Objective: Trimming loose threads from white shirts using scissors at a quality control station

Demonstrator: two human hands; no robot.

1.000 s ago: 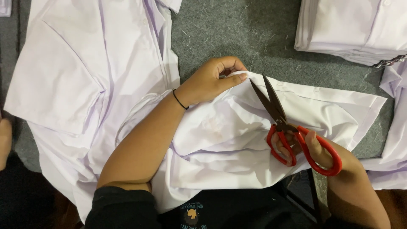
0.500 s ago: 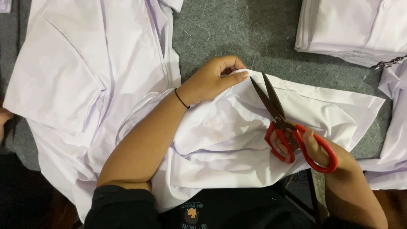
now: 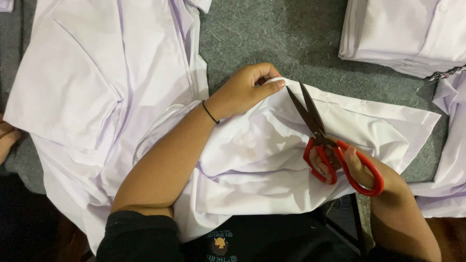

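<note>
My left hand pinches the top edge of a white shirt piece spread over my lap, a thin black band on its wrist. My right hand grips red-handled scissors; their dark blades are slightly parted and point up-left, tips close to my left thumb at the fabric's edge. The cloth bunches into folds between my two hands.
A larger white shirt lies at the left on the grey felt surface. A stack of folded white shirts sits top right, with more white cloth at the right edge. A person's fingers show at the left edge.
The scissors and my right hand have crept slightly left and up along the fabric edge. My left hand keeps its pinch on the cloth.
</note>
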